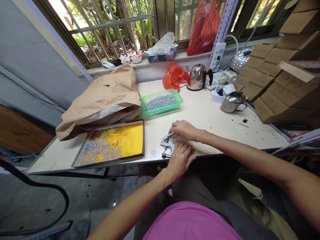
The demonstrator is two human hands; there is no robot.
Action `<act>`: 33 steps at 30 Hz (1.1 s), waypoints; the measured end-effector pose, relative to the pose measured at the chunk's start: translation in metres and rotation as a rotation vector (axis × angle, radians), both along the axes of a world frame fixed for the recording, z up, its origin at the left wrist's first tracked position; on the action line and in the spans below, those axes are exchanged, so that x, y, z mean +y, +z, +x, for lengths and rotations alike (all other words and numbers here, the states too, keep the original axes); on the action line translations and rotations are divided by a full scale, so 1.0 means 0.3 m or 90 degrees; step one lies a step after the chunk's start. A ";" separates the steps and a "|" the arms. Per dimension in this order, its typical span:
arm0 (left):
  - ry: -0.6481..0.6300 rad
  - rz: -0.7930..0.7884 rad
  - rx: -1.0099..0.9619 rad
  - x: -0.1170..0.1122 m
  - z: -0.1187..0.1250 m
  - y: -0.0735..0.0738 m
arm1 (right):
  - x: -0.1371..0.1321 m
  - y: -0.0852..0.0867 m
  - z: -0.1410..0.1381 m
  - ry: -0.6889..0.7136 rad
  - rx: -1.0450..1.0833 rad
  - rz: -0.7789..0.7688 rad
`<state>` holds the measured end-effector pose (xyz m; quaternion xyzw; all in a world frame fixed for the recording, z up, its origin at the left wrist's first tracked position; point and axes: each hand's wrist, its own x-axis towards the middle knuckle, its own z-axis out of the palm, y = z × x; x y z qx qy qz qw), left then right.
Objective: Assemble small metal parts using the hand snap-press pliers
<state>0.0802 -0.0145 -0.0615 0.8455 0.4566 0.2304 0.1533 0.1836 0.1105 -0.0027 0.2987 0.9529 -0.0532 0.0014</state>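
Behind right hand (183, 130), basket (144, 100) of screws (161, 101)

Both hands rest at the near edge of the table (225, 133): the left hand (179, 160) presses on a small metal tool (167, 146), and the right hand (183, 130) pinches a thin metal part (171, 135) at the tool's top. A green basket (162, 102) of screws stands behind them. A tray (111, 144) with a yellow sheet and loose metal parts lies to the left, beside a brown bag (105, 96).
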 end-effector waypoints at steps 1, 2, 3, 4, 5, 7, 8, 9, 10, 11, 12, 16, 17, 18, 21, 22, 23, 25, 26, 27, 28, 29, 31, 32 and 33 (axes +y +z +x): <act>0.004 -0.008 -0.003 -0.001 0.000 -0.007 | -0.033 0.004 -0.035 0.080 0.000 -0.005; 0.011 -0.020 0.000 -0.005 0.001 -0.015 | -0.067 0.004 -0.069 0.147 -0.005 -0.002; 0.018 -0.033 0.008 -0.012 0.002 -0.023 | -0.099 0.000 -0.100 0.195 -0.015 0.008; 0.022 -0.040 0.017 -0.023 0.003 -0.028 | -0.126 -0.007 -0.128 0.225 -0.024 0.021; 0.020 -0.037 0.027 -0.036 0.003 -0.031 | -0.147 -0.018 -0.150 0.240 -0.030 0.032; -0.015 0.004 0.044 -0.072 -0.004 -0.025 | -0.168 -0.043 -0.182 0.252 -0.019 0.026; -0.042 0.032 0.052 -0.094 -0.014 -0.016 | -0.169 -0.054 -0.191 0.254 0.003 0.010; -0.067 0.059 0.061 -0.118 -0.029 -0.003 | -0.166 -0.062 -0.198 0.255 0.036 -0.015; -0.083 0.084 0.070 -0.142 -0.053 0.014 | -0.161 -0.064 -0.202 0.249 0.086 -0.043; -0.081 0.105 0.078 -0.166 -0.086 0.032 | -0.156 -0.059 -0.204 0.238 0.149 -0.071; -0.055 0.123 0.087 -0.186 -0.132 0.052 | -0.150 -0.046 -0.204 0.224 0.224 -0.096; 0.230 0.140 0.158 -0.196 -0.423 0.131 | -0.081 0.087 -0.212 0.126 0.548 -0.070; 0.322 0.123 0.189 -0.181 -0.508 0.149 | -0.041 0.130 -0.219 0.094 0.604 -0.029; 0.406 0.111 0.221 -0.162 -0.588 0.165 | 0.010 0.169 -0.228 0.053 0.641 0.019; 0.496 0.020 0.311 -0.099 -0.768 0.204 | 0.204 0.235 -0.263 -0.063 0.674 0.122; 0.497 -0.022 0.338 -0.080 -0.803 0.212 | 0.267 0.239 -0.272 -0.096 0.639 0.124; 0.490 -0.065 0.361 -0.064 -0.827 0.217 | 0.319 0.235 -0.275 -0.138 0.585 0.118; 0.467 -0.131 0.394 -0.036 -0.854 0.215 | 0.381 0.212 -0.263 -0.189 0.477 0.100; 0.456 -0.151 0.406 -0.023 -0.862 0.209 | 0.384 0.194 -0.249 -0.187 0.439 0.093; 0.446 -0.161 0.414 -0.011 -0.870 0.200 | 0.370 0.175 -0.230 -0.165 0.411 0.083; 0.436 -0.163 0.421 -0.001 -0.878 0.191 | 0.338 0.153 -0.208 -0.132 0.391 0.068; 0.428 -0.160 0.426 0.009 -0.886 0.182 | 0.292 0.129 -0.183 -0.099 0.377 0.048; 0.418 -0.153 0.433 0.021 -0.899 0.173 | 0.173 0.080 -0.129 -0.047 0.342 -0.006; 0.421 -0.148 0.432 0.023 -0.903 0.173 | 0.109 0.056 -0.100 -0.036 0.311 -0.038; 0.428 -0.137 0.423 0.023 -0.903 0.178 | 0.047 0.034 -0.070 -0.033 0.271 -0.069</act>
